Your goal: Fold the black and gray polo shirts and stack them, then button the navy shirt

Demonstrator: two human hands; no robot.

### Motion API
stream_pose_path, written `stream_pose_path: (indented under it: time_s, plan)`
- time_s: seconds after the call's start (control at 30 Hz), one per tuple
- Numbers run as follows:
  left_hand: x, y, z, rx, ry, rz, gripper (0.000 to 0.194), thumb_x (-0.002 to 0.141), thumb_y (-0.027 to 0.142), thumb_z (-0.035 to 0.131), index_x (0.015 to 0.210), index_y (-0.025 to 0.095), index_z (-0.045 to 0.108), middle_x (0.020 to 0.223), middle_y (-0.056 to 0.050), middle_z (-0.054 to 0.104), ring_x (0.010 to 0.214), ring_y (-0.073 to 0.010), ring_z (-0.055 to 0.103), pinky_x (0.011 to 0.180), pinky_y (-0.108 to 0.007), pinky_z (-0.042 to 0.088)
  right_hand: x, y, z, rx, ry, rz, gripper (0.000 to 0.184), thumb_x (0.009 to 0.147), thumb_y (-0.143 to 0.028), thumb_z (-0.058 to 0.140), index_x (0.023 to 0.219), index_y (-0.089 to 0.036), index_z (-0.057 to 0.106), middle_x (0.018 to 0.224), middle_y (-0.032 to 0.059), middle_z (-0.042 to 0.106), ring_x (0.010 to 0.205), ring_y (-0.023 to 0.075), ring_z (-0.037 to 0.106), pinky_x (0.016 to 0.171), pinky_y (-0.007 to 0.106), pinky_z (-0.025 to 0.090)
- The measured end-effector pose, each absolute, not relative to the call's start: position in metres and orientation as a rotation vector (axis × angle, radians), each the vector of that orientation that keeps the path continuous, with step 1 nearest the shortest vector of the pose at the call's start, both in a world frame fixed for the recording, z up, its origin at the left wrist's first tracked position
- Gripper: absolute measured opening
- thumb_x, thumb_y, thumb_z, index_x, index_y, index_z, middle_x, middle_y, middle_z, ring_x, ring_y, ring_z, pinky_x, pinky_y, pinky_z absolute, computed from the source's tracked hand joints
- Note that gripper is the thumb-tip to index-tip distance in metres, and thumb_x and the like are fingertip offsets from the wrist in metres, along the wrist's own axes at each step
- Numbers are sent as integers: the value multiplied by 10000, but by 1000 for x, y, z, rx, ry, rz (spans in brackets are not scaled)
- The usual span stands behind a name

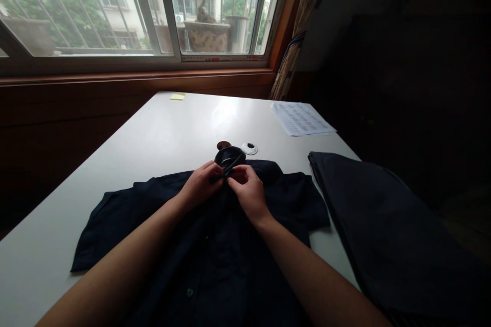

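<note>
A dark navy short-sleeved shirt (226,265) lies front up on the white table (126,163), its sleeves spread to both sides and its collar away from me. At the neck, my left hand (203,181) pinches the collar from the left. My right hand (247,189) pinches it from the right, and the fingertips of both hands nearly meet. Whether a button sits between the fingers is hidden. Inside the collar shows a shiny dark lining or insert (229,154). Lower on the front is a small button (190,293).
Just beyond the collar lie a brown round piece (224,145) and a white disc with a dark centre (249,148). Folded dark cloth (383,214) covers the table's right side. Printed sheets (301,118) and a yellow note (177,96) lie farther back, below a window (115,5).
</note>
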State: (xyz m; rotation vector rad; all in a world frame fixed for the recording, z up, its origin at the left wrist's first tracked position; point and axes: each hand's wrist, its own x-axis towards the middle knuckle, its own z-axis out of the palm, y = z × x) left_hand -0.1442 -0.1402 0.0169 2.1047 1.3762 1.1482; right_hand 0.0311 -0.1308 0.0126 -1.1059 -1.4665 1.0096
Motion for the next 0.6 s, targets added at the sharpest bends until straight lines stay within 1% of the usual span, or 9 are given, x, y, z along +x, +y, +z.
stream_pose_path:
  time_s: [0.33,0.47,0.6]
  plan:
    - [-146,-143,22,2048,1343,1203,83,830,178,658,898,212,623,891,-15,639,794,-164,652,716,-278,524,35,-135,24,-993,-1663,818,242,799,-202,669,1033,-257,643,931,17,715,850,213,690,813,350,555]
    - [-145,-144,25,2012,1353,1227,70,831,199,671,892,210,638,871,-16,662,780,-165,664,700,-274,526,39,-134,26,-945,-1745,776,240,825,-192,653,1049,-280,644,949,23,710,878,223,685,853,376,552]
    - [-146,-145,29,2000,1348,1222,66,834,195,666,897,206,647,874,-20,663,784,-166,659,705,-278,530,43,-133,28,-905,-1778,777,211,851,-222,651,1052,-286,652,970,22,716,914,226,686,895,381,542]
